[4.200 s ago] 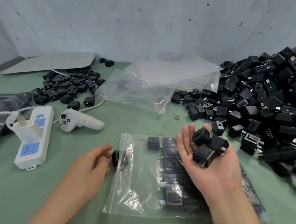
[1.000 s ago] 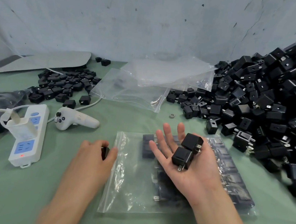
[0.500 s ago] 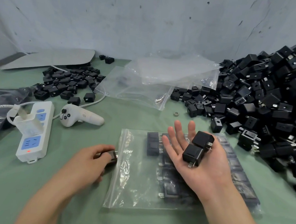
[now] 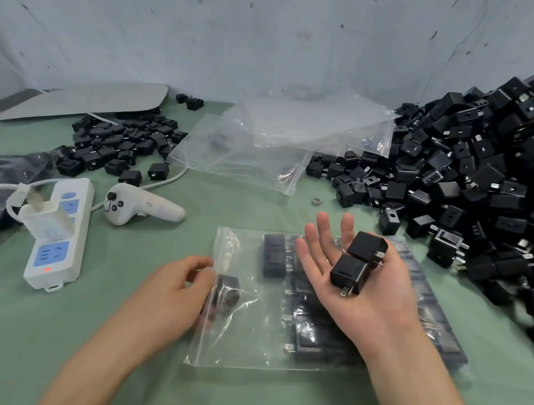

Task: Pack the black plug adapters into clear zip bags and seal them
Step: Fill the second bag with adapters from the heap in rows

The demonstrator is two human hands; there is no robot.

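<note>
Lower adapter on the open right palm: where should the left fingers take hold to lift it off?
Pinch the lower adapter across its smooth side faces, coming from above. Its prongs point toward the wrist, and the upper adapter touches its far corner, so both those ends are poor holds.

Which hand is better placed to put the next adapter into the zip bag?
Left. The left hand holds one adapter at the zip bag mouth; the right hand lies palm up, carrying two adapters.

Clear zip bag, partly filled with black adapters, lying flat.
Two adapters rest on the upturned right hand; another adapter sits just inside the bag's mouth, held at the left hand fingertips.
</note>
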